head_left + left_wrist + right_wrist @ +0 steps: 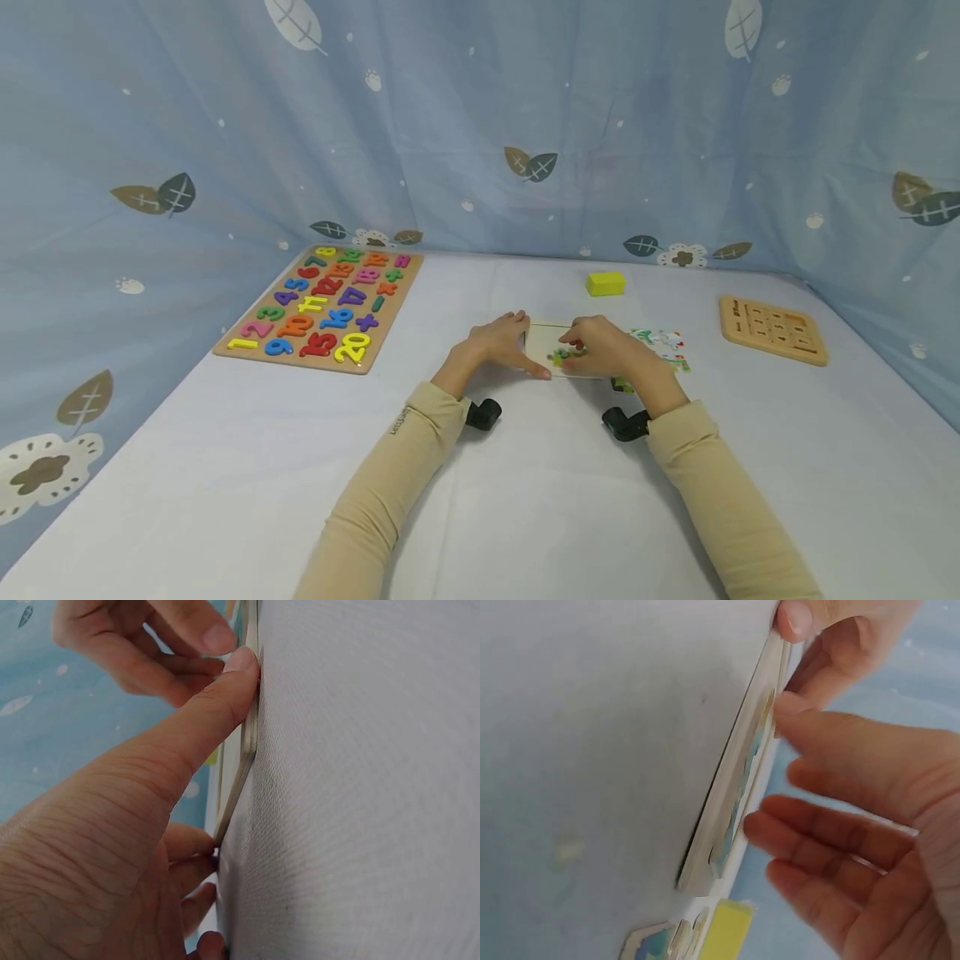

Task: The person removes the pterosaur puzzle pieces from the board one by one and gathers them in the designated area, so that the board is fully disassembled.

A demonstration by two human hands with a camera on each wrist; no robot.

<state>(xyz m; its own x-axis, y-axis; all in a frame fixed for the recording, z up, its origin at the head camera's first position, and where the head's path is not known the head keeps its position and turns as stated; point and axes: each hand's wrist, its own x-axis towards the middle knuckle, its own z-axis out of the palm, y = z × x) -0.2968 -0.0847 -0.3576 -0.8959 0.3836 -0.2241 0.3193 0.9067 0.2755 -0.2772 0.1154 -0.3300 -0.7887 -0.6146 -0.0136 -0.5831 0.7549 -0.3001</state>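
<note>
A thin pale board, like a puzzle tray (542, 337), lies flat on the white table. My left hand (504, 340) holds it at the left side, thumb (232, 682) on the near edge and fingertips around the far left corner. Joined picture puzzle pieces (558, 357) in green and blue rest on the board. Over them is my right hand (600, 346), its thumb tip (791, 705) right at the end of the pieces and its other fingers loosely bent and apart. The right hand partly hides the pieces in the head view.
More picture puzzle pieces (663, 339) lie just right of the board, partly behind the right hand. A yellow block (606, 283) stands farther back. A wooden number board (396, 308) is at the left, a small wooden calculator board (735, 321) at the right. A patterned blue curtain (465, 108) hangs behind.
</note>
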